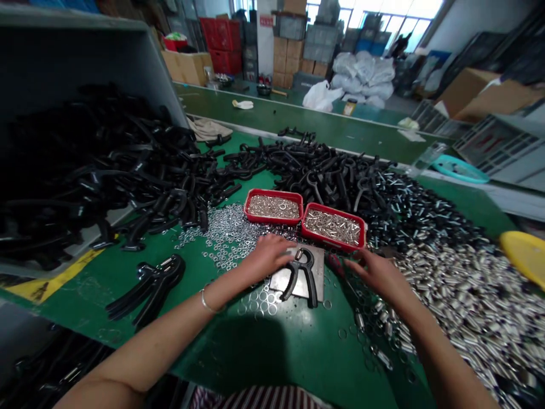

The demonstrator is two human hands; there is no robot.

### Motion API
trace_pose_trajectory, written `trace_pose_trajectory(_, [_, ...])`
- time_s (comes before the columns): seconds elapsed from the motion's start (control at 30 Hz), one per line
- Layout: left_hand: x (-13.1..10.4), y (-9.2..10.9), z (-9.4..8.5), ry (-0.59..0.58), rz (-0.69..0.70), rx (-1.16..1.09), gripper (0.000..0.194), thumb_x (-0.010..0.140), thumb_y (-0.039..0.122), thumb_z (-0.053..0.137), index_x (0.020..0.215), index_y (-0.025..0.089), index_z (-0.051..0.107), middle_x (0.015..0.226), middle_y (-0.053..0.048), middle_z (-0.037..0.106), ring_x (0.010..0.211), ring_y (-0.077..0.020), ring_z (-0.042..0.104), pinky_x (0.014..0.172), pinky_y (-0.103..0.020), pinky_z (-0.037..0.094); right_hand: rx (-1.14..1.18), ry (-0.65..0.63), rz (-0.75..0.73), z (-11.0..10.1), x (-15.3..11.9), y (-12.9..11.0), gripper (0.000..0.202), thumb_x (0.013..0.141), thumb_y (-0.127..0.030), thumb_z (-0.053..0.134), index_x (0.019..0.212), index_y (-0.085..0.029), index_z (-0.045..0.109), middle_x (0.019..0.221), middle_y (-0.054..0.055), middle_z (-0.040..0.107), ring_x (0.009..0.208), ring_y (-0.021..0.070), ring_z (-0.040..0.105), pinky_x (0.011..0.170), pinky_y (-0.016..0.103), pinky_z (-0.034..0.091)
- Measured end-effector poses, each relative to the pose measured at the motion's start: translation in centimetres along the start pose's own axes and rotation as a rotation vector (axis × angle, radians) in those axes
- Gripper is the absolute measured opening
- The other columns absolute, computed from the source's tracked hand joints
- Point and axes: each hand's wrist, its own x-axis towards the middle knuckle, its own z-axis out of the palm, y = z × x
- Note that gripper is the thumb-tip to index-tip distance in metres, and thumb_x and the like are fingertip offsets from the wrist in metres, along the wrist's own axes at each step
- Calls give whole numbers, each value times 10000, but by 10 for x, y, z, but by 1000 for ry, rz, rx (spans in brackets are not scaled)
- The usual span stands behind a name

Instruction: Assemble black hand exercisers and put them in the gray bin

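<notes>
While the black clamp lies on the metal plate, my left fingers curl at its left edge, their grip unclear; my right fingers, loosely parted, look empty beside the red handle.

tbl nr edge: open | fwd: red trays | R: cyl heap

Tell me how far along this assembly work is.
Looks done: the black grips lying together at the near left, a silver cylinder showing in them. In hand: one black grip on the metal plate, also with a silver cylinder near its top; the left hand is at its edge, the right hand beside a red-handled tool. Apparently left: the heap of black parts and pile of silver cylinders.
</notes>
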Motion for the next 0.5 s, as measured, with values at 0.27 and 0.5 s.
trace_pose_trajectory(0.27, [90,-63,-61,115,-289,543,248,830,37,498,916,84,726,925,-211,713,945,-323,673,852,-421,493,-114,61,-269,4,66,-100,206,961,-284,527,957,-191,711,1028,86,713,925,196,666,795,281,482])
trace_pose_trajectory(0.5, [81,-72,-38,211,-247,616,324,896,38,395,1008,87,696,1010,-219,692,991,-320,661,862,-426,485,-326,75,-284,43,157,-164,177,960,-246,590,1021,-118,696,1068,122,698,1035,225,652,898,375,521])
